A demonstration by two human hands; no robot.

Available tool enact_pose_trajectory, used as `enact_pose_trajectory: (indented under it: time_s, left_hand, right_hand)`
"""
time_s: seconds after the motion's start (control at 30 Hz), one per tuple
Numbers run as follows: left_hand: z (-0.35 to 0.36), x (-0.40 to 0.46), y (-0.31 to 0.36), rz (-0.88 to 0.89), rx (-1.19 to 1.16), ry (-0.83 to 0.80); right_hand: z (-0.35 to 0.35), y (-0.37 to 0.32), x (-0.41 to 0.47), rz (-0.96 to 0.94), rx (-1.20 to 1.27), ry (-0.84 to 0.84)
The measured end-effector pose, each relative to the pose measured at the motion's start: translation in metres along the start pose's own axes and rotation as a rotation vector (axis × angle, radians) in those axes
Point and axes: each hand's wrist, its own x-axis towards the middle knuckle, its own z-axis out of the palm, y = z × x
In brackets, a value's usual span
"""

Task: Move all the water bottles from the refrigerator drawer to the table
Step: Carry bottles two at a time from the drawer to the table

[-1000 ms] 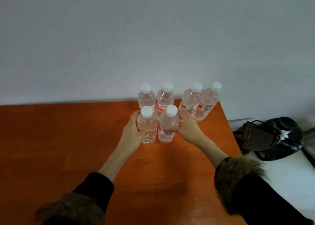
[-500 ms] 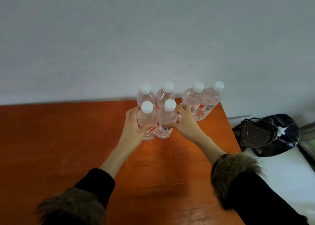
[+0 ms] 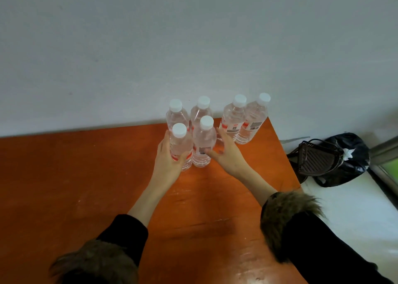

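Both front bottles now stand a little closer to the back row than they did a moment ago, and the right hand (image 3: 228, 154) has loosened, with its fingers spread out beside its bottle and no longer wrapped round it.

Six water bottles stand upright on the orange table (image 3: 75, 176), near the wall (image 3: 150, 46). Four are in the back row: the back left bottle (image 3: 177, 114), the back middle bottle (image 3: 201, 111), and two more to the right, the third back bottle (image 3: 233, 118) and the corner bottle (image 3: 254, 120), which touch each other.

In front stand the front left bottle (image 3: 179, 146) and the front right bottle (image 3: 203, 143), side by side and touching. The left hand (image 3: 169, 156) grips the front left bottle, fingers and thumb curled round it. The right hand's fingertips touch the side of the front right bottle.

Dark sleeves with fuzzy cuffs (image 3: 288, 217) cover both arms. Off the table to the right, a black bag (image 3: 344, 158) and a dark basket (image 3: 316, 158) sit on the floor.
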Motion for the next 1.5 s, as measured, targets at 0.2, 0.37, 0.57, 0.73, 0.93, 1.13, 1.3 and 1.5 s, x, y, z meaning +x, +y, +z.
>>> enact_pose_trajectory:
  time_s: [0.2,0.37,0.57,0.73,0.93,1.13,1.3,1.5]
  left_hand:
    - [0.015,-0.058,0.025,0.124,0.194,0.089]
    - [0.039,-0.083,0.085,0.482,0.361,-0.043]
    - [0.089,-0.147,0.167,0.914,0.644,-0.159]
    - [0.150,-0.243,0.233,1.237,0.706,-0.196]
    - [0.226,-0.391,0.284,1.484,0.540,-0.338]
    - [0.302,-0.532,0.291,1.672,0.391,-0.542]
    - [0.367,-0.622,0.292,1.783,0.358,-0.685]
    - [0.455,-0.712,0.308,1.812,0.335,-0.848]
  right_hand:
    - [-0.031,0.001,-0.055,-0.097,-0.248,0.119]
    - [-0.094,0.003,-0.123,-0.159,-0.603,0.302]
    - [-0.182,0.015,-0.258,-0.040,-0.961,0.553]
    - [-0.245,0.038,-0.409,0.196,-1.126,0.744]
    - [-0.276,0.065,-0.588,0.516,-1.187,0.922]
    - [-0.277,0.103,-0.736,0.778,-1.101,1.047]
    - [-0.276,0.131,-0.830,0.964,-1.019,1.112]
    - [-0.302,0.190,-0.924,1.181,-0.985,1.140]
